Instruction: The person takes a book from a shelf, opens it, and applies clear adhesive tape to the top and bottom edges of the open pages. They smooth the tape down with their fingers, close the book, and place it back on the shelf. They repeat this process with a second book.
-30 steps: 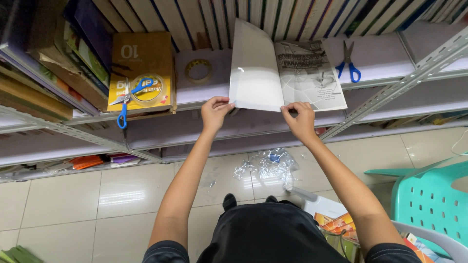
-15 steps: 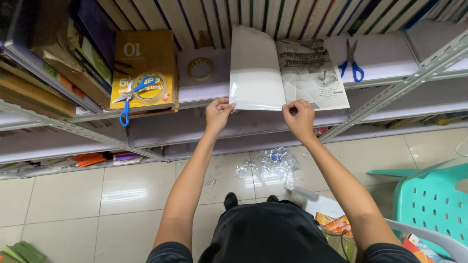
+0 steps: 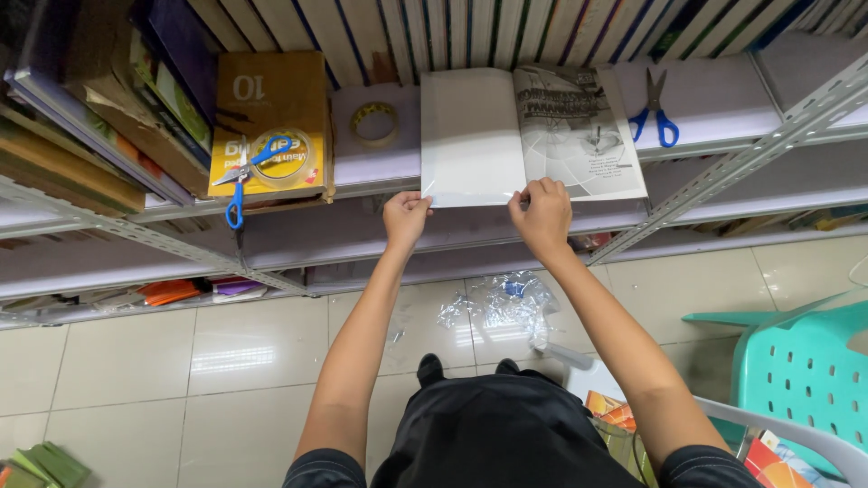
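A person's left hand (image 3: 405, 217) and right hand (image 3: 541, 212) pinch the near edge of an open paperback book (image 3: 529, 136) lying on a pale metal shelf (image 3: 723, 99); its clear plastic cover looks partly fitted, blue-handled scissors (image 3: 657, 113) unused alongside.

Both arms stretched fwd & up, bare forearms, dark short sleeves at shoulders. Left hand (image 3: 406, 217): wrist straight, fingers curled, tips pinched together at the top w/ thumb on their inner side; knuckles face the camera. Right hand (image 3: 541, 213): wrist bent slightly inward, fingers bunched, tips pointing up-left, thumb tucked beside the index. Hands level w/ each other, apart, fingertips of one well clear of the other's. Elbows nearly straight.
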